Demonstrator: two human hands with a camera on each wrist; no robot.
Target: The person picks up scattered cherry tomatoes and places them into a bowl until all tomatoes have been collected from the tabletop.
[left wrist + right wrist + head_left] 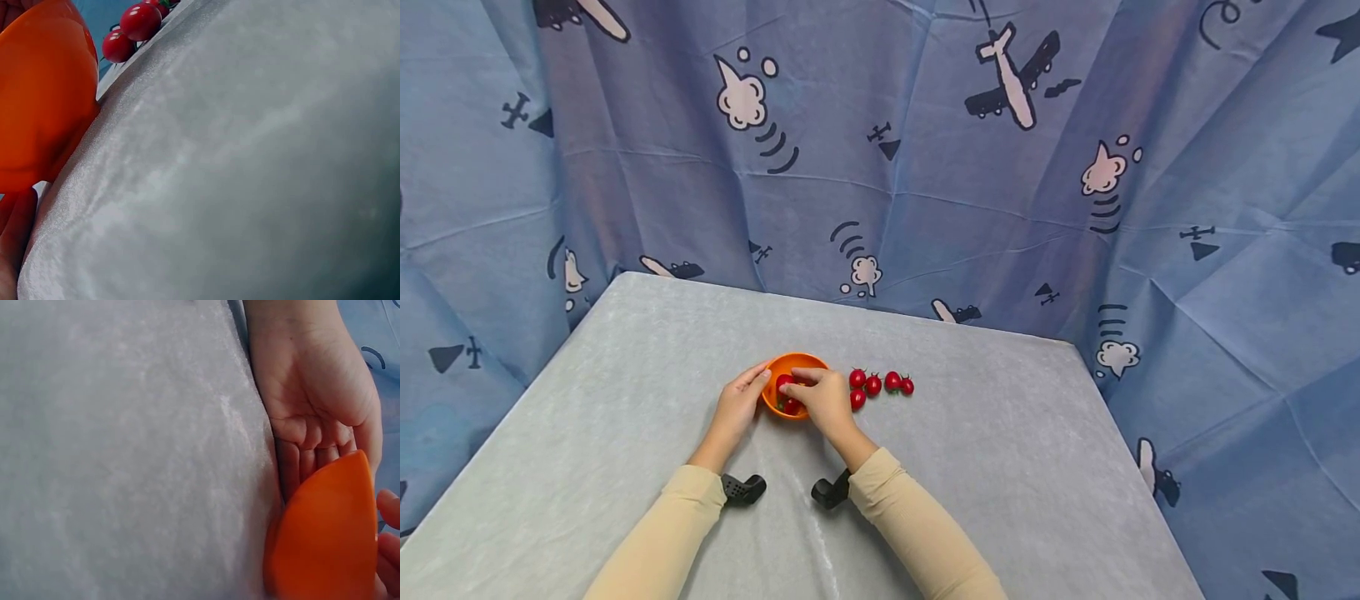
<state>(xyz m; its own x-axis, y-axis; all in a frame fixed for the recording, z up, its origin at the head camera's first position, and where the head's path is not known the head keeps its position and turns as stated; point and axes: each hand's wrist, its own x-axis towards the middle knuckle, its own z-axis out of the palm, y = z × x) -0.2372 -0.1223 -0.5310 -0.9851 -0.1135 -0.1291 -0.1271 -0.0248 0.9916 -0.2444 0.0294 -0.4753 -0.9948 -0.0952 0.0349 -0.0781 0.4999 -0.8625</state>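
A small orange bowl [772, 402] stands mid-table with a few red cherry tomatoes [792, 407] in it. My left hand [758, 380] cups the bowl's left side, thumb by the rim; in the right wrist view the left hand [312, 394] curls its fingers behind the bowl [325, 537]. My right hand [790, 385] reaches over the bowl from the right, its curled fingertips pinching a tomato [784, 381] just inside it. Several loose tomatoes [874, 384] lie in a row to the right of the bowl; the left wrist view shows two of these tomatoes [140, 21] beyond the bowl [37, 94].
The table [1000, 450] is covered in grey cloth. Blue fabric printed with planes [1015, 75] hangs close behind and on both sides. Black wrist camera mounts [742, 488] sit under both beige sleeves.
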